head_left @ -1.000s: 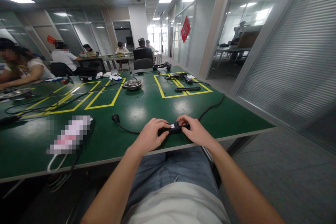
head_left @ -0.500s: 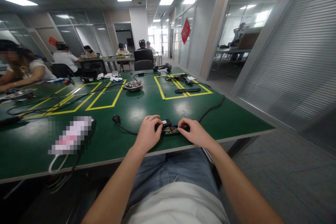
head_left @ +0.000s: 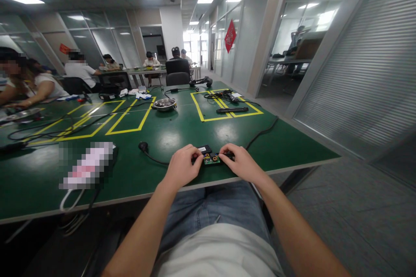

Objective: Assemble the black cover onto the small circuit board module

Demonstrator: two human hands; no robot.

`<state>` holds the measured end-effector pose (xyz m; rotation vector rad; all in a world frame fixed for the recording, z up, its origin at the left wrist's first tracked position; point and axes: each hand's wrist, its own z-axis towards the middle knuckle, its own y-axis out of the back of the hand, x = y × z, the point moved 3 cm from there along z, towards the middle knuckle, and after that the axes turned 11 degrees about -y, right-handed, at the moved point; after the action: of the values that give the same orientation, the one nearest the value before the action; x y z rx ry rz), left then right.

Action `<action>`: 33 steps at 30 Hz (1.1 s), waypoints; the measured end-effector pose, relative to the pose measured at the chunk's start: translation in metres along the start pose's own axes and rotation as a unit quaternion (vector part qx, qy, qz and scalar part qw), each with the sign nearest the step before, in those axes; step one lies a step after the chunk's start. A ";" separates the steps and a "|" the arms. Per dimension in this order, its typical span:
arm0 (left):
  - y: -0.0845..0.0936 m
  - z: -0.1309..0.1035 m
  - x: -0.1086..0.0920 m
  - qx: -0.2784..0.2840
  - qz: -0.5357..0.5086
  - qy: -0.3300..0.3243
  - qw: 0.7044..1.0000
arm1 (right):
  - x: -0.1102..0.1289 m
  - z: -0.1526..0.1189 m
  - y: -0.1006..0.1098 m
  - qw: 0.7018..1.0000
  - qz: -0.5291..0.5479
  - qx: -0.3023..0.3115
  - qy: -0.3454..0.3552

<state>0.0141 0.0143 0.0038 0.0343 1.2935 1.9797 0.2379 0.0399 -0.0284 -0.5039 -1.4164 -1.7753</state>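
Observation:
Near the table's front edge, a small green circuit board [head_left: 212, 159] with copper coils and other parts lies between my two hands. My left hand [head_left: 184, 163] is closed in a pinch at the board's left end. The fingers of my right hand [head_left: 238, 161] are pinched at its right end, where the black cable comes in. Just behind the board sits a black plastic case piece [head_left: 204, 149] with a white label. To the left, a cord with a black plug [head_left: 143, 146] runs under my left hand. My fingers partly cover both board ends.
A metal bowl [head_left: 164, 104] of small parts stands farther back on the green table [head_left: 182, 132]. Inside yellow tape lie a black bar [head_left: 232, 110] and tangled cables [head_left: 221, 94]. A blurred pinkish thing [head_left: 88, 165] lies at left. Several people sit at tables beyond.
The board, which sat within black casing between my hands, now shows its green front edge and appears lifted or tipped. My hands have barely moved.

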 end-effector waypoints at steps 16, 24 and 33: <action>-0.001 0.001 0.001 0.009 0.022 -0.014 1.000 | -0.002 0.004 0.002 0.999 -0.044 -0.012 0.015; -0.010 0.009 0.018 0.012 0.049 0.106 0.993 | 0.001 0.004 0.004 0.998 -0.064 0.004 -0.006; -0.002 0.003 0.003 -0.057 -0.063 -0.069 0.994 | -0.006 0.006 0.003 0.999 0.007 0.031 -0.024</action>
<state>0.0143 0.0190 0.0027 0.0331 1.0678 1.9053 0.2426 0.0476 -0.0292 -0.5262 -1.4926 -1.7130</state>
